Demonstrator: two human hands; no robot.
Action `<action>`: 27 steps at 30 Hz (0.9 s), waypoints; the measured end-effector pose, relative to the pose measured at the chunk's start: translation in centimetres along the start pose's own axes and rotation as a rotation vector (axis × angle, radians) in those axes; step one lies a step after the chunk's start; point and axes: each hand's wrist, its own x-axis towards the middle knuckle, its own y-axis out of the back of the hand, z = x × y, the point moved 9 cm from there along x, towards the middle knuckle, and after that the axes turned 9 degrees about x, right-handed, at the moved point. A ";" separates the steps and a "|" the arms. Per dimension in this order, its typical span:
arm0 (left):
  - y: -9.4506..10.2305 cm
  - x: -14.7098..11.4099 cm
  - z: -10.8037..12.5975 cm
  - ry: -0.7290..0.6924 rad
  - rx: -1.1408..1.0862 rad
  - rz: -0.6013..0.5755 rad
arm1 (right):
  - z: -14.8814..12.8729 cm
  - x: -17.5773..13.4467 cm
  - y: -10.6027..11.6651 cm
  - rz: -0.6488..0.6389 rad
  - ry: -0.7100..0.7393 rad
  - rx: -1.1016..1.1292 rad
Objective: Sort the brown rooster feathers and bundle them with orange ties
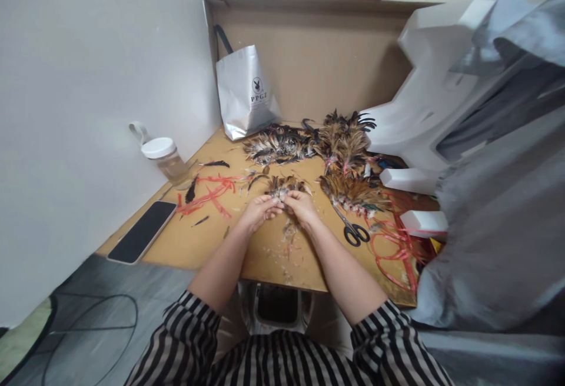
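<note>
Both of my hands meet over the middle of the tabletop. My left hand [260,210] pinches the pale quill end of a small bunch of brown feathers [286,183]. From the other side my right hand [301,205] grips the same bunch, thumb and fingers close together. The feather tips fan out away from me. Bits of fluff and thin red scraps [289,250] lie on the table just below my hands. To the right rest black-handled scissors [356,234], beside a larger row of brown feathers [353,190].
Dark feather piles [282,146] lie at the back, near a silver bag [247,92]. Red ribbon strips [212,192], a lidded jar [165,159] and a phone [143,232] are at left. More red ribbon [392,250] and white foam pieces [424,223] line the right side.
</note>
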 end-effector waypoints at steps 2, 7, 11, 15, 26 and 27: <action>0.0 0.0 -0.1 0.007 -0.005 -0.008 | -0.4 0.0 0.0 -0.009 0.030 -0.045; 0.0 0.1 -0.3 0.021 0.025 -0.018 | -0.8 0.1 0.1 -0.057 0.069 -0.142; 0.2 0.1 -0.3 0.024 0.052 0.003 | -0.8 0.1 0.2 -0.078 0.067 -0.132; 0.2 -0.1 0.2 0.001 0.076 0.018 | -0.3 0.0 -0.2 -0.115 0.018 -0.049; 0.0 0.0 -0.3 0.006 0.092 -0.031 | -0.1 0.0 -0.2 -0.112 0.016 -0.007; 0.0 0.0 -0.3 0.004 0.098 -0.036 | -0.2 0.0 -0.2 -0.118 0.014 -0.008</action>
